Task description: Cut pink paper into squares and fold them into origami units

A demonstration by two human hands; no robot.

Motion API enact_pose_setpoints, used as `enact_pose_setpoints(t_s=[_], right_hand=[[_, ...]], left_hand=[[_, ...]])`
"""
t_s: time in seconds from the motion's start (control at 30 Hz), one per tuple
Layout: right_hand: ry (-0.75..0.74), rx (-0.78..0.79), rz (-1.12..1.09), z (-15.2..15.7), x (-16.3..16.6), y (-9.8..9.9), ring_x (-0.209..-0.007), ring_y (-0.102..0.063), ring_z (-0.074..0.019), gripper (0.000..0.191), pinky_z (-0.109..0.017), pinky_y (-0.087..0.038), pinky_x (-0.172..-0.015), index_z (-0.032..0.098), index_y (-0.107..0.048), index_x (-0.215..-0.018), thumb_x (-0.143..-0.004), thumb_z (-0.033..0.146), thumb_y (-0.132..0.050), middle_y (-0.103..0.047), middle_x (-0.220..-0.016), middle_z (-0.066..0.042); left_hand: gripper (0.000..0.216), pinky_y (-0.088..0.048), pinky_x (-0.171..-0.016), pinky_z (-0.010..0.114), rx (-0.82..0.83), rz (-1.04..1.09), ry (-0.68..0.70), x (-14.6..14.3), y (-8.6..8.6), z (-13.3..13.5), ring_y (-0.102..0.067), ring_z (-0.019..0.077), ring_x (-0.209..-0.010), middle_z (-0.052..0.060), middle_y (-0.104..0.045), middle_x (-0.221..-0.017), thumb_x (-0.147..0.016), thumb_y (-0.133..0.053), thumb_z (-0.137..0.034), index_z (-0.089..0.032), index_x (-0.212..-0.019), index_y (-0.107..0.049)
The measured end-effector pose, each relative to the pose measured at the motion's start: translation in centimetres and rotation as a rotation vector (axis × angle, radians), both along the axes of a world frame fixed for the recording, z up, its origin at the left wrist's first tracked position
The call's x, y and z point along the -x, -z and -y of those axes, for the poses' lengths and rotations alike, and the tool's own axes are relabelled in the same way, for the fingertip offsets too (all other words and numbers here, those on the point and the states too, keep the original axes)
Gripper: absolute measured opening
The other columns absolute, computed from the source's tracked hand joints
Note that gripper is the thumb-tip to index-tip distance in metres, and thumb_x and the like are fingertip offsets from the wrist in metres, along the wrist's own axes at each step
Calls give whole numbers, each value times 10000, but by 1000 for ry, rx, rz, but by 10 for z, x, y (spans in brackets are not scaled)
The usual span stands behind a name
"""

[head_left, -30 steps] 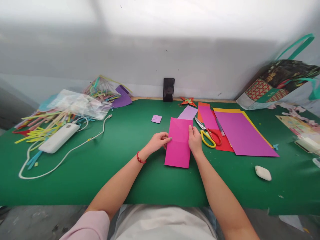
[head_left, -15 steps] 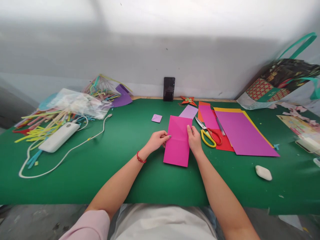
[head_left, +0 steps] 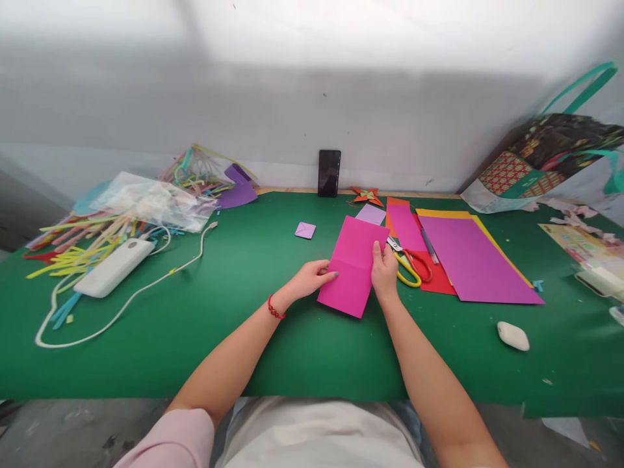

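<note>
A creased magenta paper sheet (head_left: 351,263) lies tilted on the green table (head_left: 253,325) in the middle. My left hand (head_left: 311,278), with a red bracelet at the wrist, pinches the sheet's left edge. My right hand (head_left: 385,272) grips its right edge, thumb on top. Just right of that hand lie yellow-and-red scissors (head_left: 408,263). A pale lilac sheet (head_left: 371,214) peeks out behind the magenta one.
Purple, pink, orange and red sheets (head_left: 470,260) lie at the right. A small folded lilac square (head_left: 305,230), a black phone (head_left: 329,173), a white power bank (head_left: 116,275) with cable, a straw pile (head_left: 121,214), a white eraser (head_left: 513,335) and a patterned bag (head_left: 541,162) surround the middle.
The magenta sheet has been turned clockwise and shifted slightly away from me; both hands moved with it, the right hand nearer the scissors.
</note>
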State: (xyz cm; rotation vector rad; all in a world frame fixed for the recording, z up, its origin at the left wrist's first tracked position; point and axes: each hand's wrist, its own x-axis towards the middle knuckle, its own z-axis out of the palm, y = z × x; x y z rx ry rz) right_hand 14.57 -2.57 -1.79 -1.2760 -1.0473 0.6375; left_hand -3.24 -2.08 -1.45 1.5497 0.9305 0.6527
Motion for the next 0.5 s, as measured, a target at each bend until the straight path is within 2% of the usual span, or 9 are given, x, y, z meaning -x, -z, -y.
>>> enact_pose_setpoints(t_s=[0.1,0.17,0.23,0.37,0.43,0.5], right_hand=[[-35,-15,-70,1,1,-3,-525,-477,-133,303,-246,-382,-475,192,-509,-772,-781,494,-478,-532,-608,15],[-71,-3,-117,2,1,-5,-450,-456,-119,297,-238,-360,-410,191,-541,-783,-764,485,-509,-518,-554,30],[-119,33,-144,3,0,-7,-344,-393,-96,281,-230,-305,-335,194,-560,-785,-738,471,-554,-469,-461,63],[-314,134,-182,0,1,-5,-217,-296,-68,289,-212,-181,-259,187,-569,-750,-668,454,-644,-379,-310,112],[-338,170,-263,-2,1,-3,-204,-322,-68,320,-203,-192,-246,181,-551,-696,-625,468,-675,-398,-300,108],[-286,178,-378,-5,1,-1,-242,-420,-81,362,-191,-268,-255,182,-529,-674,-571,478,-709,-472,-348,86]], left_hand=[[238,-394,-501,212,-45,-27,-74,1,0,-2,-520,122,-587,-6,-565,-638,-709,-573,-386,-149,-693,-548],[241,-377,-490,203,-48,-28,-141,3,-1,-5,-506,110,-564,-15,-552,-617,-700,-574,-386,-152,-659,-533],[245,-376,-489,199,-25,2,-221,6,-3,-9,-510,106,-557,-18,-561,-622,-683,-586,-393,-154,-668,-535],[291,-364,-459,191,32,89,-418,15,-8,-15,-513,100,-519,-18,-570,-595,-661,-610,-440,-155,-683,-554],[354,-359,-444,188,86,181,-502,18,-10,-18,-512,94,-498,-11,-577,-585,-694,-563,-504,-151,-715,-576],[453,-393,-464,196,166,297,-523,19,-12,-19,-542,100,-515,13,-605,-612,-729,-480,-576,-142,-783,-597]])
